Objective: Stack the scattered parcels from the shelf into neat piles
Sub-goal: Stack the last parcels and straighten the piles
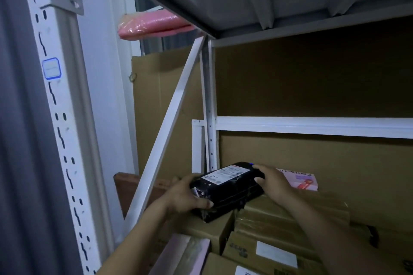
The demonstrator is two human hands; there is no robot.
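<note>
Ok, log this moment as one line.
object: black parcel | left hand: grips its left end | right hand: grips its right end | beneath: brown boxes

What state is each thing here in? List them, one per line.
black parcel: wrapped, label up, held at both ends.
left hand: grips the parcel's left end.
right hand: grips its right end.
brown boxes: taped shut, under the parcel.
pink box: closed, flat, behind the right hand.
pink bundle: plastic-wrapped, lying high at left.
</note>
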